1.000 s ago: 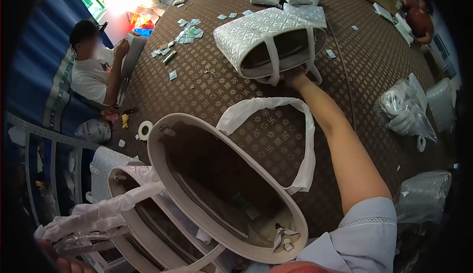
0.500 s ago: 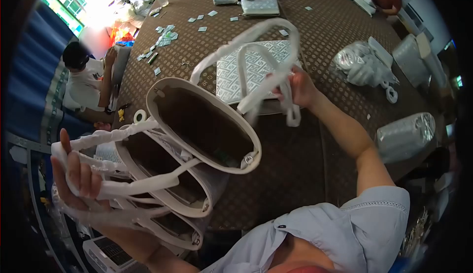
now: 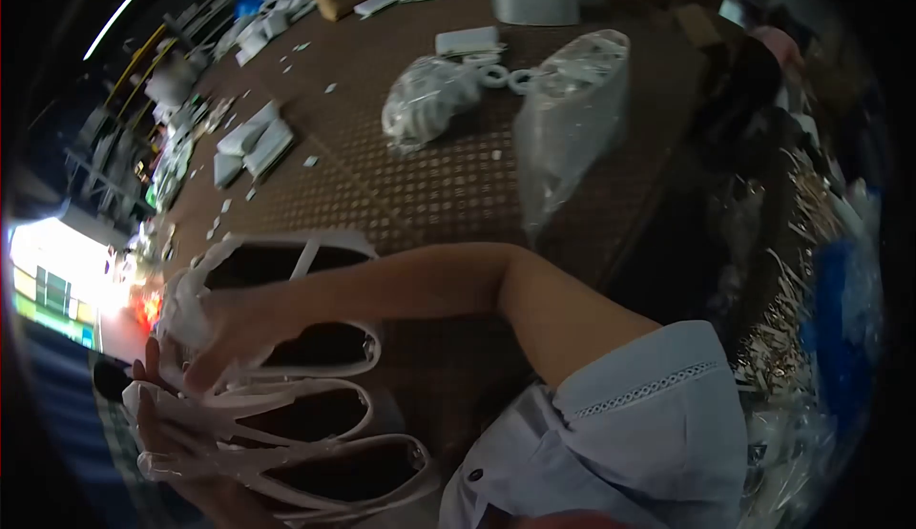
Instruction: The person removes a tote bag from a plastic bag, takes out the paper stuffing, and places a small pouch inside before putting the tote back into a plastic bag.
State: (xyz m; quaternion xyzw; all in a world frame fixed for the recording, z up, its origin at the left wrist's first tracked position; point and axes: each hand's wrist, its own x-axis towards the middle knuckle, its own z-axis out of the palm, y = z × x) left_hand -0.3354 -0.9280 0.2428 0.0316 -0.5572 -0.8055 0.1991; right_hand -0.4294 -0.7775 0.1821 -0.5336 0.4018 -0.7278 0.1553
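Observation:
Several white handbags (image 3: 405,448) with dark open insides hang side by side at the lower left, their wrapped handles gathered together. My left hand (image 3: 157,414) is closed around the wrapped handles (image 3: 205,424). Across from the right reaches my other arm, and my right hand (image 3: 229,333) is over the handles of the upper bags, beside my left hand. Motion blurs its fingers, so their grip is unclear. The uppermost bag (image 3: 358,241) lies beyond my right forearm, which covers part of it.
On the brown patterned table (image 3: 382,186) are a plastic-wrapped bundle (image 3: 429,100), white rolls (image 3: 493,76), a tall clear plastic bag (image 3: 577,109) and white pouches (image 3: 258,143). Scraps and plastic (image 3: 782,338) fill the right side. A person (image 3: 778,47) is at the upper right.
The view has swung to the right. My right hand has moved from the separate patterned bag's handles over to the handles beside my left hand, and that bag now appears grouped with the others.

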